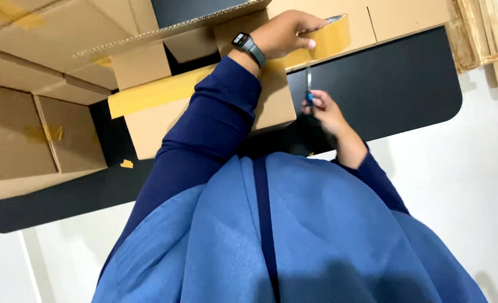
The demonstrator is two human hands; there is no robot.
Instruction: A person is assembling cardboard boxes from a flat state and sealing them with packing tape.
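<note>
While left hand [287, 33] grips tape roll [329, 38], right hand [323, 109] holds scissors [309, 90] upright.

free: bare black table [406, 84] right of right hand [323, 111] | blocked: cardboard boxes [47, 129] left and ahead

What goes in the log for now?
left hand: holds tape roll | right hand: holds scissors | box: taped strip on top
</note>
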